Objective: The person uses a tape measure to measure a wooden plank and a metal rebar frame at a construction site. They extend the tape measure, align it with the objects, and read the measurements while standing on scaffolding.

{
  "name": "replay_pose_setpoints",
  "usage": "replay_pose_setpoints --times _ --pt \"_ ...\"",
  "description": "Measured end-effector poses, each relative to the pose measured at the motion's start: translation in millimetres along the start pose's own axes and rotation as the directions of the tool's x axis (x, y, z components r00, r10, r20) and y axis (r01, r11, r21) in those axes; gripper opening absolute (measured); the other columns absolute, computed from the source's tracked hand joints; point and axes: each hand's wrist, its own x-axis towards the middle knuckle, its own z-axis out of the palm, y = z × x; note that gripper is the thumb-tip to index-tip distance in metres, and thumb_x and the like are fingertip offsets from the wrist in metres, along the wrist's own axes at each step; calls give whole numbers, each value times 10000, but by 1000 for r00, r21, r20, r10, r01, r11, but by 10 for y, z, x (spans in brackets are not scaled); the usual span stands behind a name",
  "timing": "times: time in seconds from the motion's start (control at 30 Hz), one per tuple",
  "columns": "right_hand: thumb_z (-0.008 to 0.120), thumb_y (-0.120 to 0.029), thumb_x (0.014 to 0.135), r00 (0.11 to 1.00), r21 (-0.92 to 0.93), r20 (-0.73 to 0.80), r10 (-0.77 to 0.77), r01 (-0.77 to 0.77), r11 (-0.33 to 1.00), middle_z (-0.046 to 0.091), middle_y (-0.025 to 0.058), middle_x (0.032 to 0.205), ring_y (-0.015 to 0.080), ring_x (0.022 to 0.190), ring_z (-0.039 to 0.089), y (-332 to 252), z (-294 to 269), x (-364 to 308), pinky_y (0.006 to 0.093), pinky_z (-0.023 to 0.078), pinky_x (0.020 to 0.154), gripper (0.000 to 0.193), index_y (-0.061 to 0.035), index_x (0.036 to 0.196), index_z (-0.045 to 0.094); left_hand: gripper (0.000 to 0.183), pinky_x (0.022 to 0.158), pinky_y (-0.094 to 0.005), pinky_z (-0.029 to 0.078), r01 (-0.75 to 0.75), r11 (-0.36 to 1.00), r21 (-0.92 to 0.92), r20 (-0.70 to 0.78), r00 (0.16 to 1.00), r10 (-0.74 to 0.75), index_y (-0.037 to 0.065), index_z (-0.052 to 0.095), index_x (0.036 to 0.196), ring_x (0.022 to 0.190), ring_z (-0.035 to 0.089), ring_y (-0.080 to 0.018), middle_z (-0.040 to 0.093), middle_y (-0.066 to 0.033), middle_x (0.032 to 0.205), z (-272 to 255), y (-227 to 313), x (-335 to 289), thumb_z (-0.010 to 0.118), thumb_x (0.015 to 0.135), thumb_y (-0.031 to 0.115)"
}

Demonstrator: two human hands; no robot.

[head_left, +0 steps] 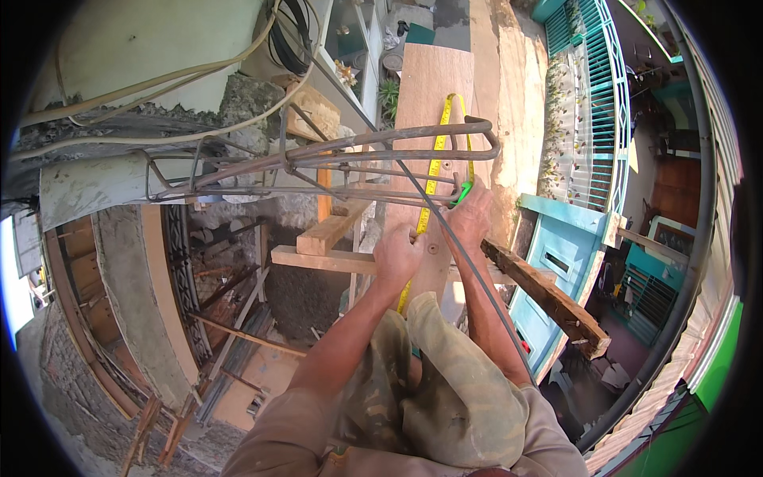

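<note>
A yellow tape measure blade (435, 165) runs along a reddish wooden board (425, 75), passing under the bent steel bars. At its far end it bends over in a loop and comes back to the green tape measure case (462, 193). My right hand (472, 213) is closed around that case. Nearer to me, my left hand (397, 254) pinches the blade against or just over the board, and the blade's tail (405, 296) continues toward my knees. A rebar cage (318, 163) with hooked ends juts across the board from the left, just beyond both hands.
A dark cable (469, 250) slants across the view, close by my right forearm. Rough timber (548, 298) with nails sticks out on the right. Left of the board are short wooden braces (322, 258) over a deep drop. A turquoise railing (608, 103) stands at far right.
</note>
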Motion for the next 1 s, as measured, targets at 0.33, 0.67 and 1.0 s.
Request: replay_pose_setpoints --times 0.33,0.67,1.0 --pt "868 -182 598 1000 13 -17 -11 12 1000 462 198 1084 403 1053 513 -31 -20 13 490 477 862 893 -15 1336 394 247 705 -483 510 -20 998 -53 -106 994 15 60 688 923 773 676 -355 708 -131 802 3 113 250 698 824 286" --pt "860 -242 626 1000 -36 12 -2 3 999 463 201 1079 401 1055 512 4 16 30 495 482 841 879 -14 1345 410 279 831 -485 494 -264 965 2 -295 921 253 48 680 997 893 634 -381 685 -166 979 40 132 503 688 801 247" --pt "810 -436 714 985 -14 -35 -171 171 985 478 243 1150 447 1060 516 -70 49 162 562 446 847 733 -39 1247 502 416 974 -536 426 -360 933 -23 -437 842 315 7 605 1115 1142 525 -451 569 -251 1230 197 9 806 727 787 232"
